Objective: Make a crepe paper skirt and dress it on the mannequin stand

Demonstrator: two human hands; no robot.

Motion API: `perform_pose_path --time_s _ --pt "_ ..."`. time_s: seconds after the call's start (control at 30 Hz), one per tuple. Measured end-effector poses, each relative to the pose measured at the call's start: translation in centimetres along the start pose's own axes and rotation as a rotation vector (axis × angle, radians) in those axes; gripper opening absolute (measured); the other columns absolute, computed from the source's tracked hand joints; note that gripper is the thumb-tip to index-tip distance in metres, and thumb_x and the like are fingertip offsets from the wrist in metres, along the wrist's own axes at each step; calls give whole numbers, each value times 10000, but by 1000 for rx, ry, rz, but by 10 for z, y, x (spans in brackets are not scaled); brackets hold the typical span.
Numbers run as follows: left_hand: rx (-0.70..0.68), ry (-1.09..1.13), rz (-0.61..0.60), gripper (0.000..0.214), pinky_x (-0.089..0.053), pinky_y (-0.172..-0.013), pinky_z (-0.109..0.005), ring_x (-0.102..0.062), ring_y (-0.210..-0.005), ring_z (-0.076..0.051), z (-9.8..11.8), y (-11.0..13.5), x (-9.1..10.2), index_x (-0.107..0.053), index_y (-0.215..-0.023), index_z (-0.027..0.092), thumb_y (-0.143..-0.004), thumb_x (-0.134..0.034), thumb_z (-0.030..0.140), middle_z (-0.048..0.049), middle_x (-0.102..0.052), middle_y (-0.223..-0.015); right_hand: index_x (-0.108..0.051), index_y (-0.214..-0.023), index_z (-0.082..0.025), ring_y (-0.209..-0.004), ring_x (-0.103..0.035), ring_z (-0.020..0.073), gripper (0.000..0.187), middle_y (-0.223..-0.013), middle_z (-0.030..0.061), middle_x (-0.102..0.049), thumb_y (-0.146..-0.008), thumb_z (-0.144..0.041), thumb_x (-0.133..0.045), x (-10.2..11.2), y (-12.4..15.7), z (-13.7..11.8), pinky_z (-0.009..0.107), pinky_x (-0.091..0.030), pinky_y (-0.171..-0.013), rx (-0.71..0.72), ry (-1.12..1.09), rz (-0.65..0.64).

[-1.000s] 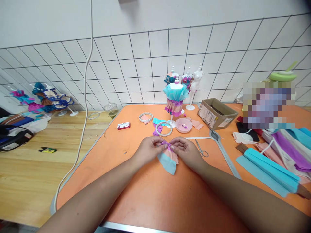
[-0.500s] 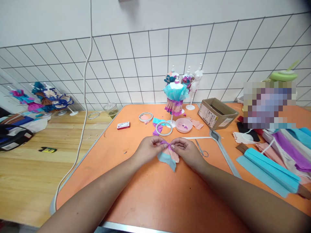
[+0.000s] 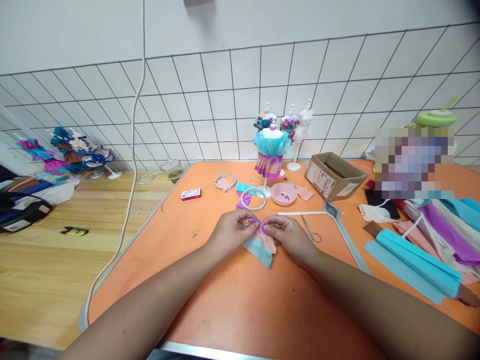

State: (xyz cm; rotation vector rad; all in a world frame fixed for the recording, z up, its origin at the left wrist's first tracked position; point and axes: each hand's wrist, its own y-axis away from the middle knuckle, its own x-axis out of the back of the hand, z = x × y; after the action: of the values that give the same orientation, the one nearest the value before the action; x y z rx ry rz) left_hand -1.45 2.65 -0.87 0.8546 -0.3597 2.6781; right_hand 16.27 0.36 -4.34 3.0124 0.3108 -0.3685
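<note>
Layered crepe paper [image 3: 261,247] in purple, peach and light blue hangs between my hands above the orange table [image 3: 240,310]. Its purple top edge is gathered. My left hand [image 3: 233,231] pinches the gathered edge from the left, thumb against fingers. From the right, my right hand [image 3: 285,234] pinches the same edge close by. Just beyond my hands lies a roll of tape [image 3: 242,201], over turquoise and purple paper pieces. Scissors [image 3: 312,231] rest to the right of my right hand. A small mannequin [image 3: 270,145] in a turquoise, peach and purple paper dress stands behind.
A pink bowl [image 3: 277,199] with small purple bits stands near the mannequin. Another tape roll [image 3: 216,184] and a small red-and-white box [image 3: 191,194] lie left. At the right are a cardboard box [image 3: 318,175] and turquoise paper [image 3: 418,257]. A white cable [image 3: 131,165] hangs at left.
My fingers have shifted slightly along the gathered purple edge, and the hanging paper sits a little differently. Both hands keep their pinch. The view has shifted slightly.
</note>
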Motion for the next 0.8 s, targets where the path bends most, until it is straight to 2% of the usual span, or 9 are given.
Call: perform_pose_path --time_s 0.17,0.37,0.53,0.6,0.7,0.8 --pt "-30 39 34 130 -461 -700 -244 -609 -744 -145 1 1 -4 -657 -817 180 -779 -573 272 -3 -676 -771 -625 -789 -179 -674 -582 122 194 -712 -9 -626 -713 -326 -726 -4 1 -4 231 -452 -610 75 69 57" --pt "-5 101 41 127 -460 -681 -236 -601 -723 -139 3 1 -6 -652 -816 173 -772 -580 268 -5 -666 -758 -561 -777 -182 -620 -548 107 191 -674 -30 -553 -753 -333 -677 -7 1 -3 219 -437 -567 98 140 89" --pt "-5 93 37 107 -447 -666 -225 -589 -706 -132 4 2 -6 -635 -788 170 -764 -567 248 5 -651 -733 -552 -891 -218 -683 -602 127 172 -871 0 -602 -768 -278 -655 -6 5 -1 241 -478 -596 236 272 119" --pt "-9 89 35 107 -441 -659 -221 -585 -703 -130 4 2 -6 -634 -781 169 -763 -567 250 7 -648 -730 -588 -895 -220 -690 -611 139 126 -879 13 -621 -787 -269 -630 -7 7 -3 248 -485 -592 275 353 110" --pt "-5 73 31 111 -433 -652 -219 -581 -708 -131 6 2 -6 -638 -775 168 -761 -577 260 6 -646 -727 -602 -850 -220 -662 -612 151 81 -797 13 -626 -799 -281 -614 -8 8 -4 251 -482 -561 267 375 120" --pt "23 129 13 128 -445 -668 -227 -588 -725 -139 6 1 -5 -638 -789 164 -755 -587 276 -4 -651 -747 -585 -846 -219 -688 -620 165 121 -799 22 -626 -785 -312 -633 -8 6 -4 265 -504 -590 232 313 129"
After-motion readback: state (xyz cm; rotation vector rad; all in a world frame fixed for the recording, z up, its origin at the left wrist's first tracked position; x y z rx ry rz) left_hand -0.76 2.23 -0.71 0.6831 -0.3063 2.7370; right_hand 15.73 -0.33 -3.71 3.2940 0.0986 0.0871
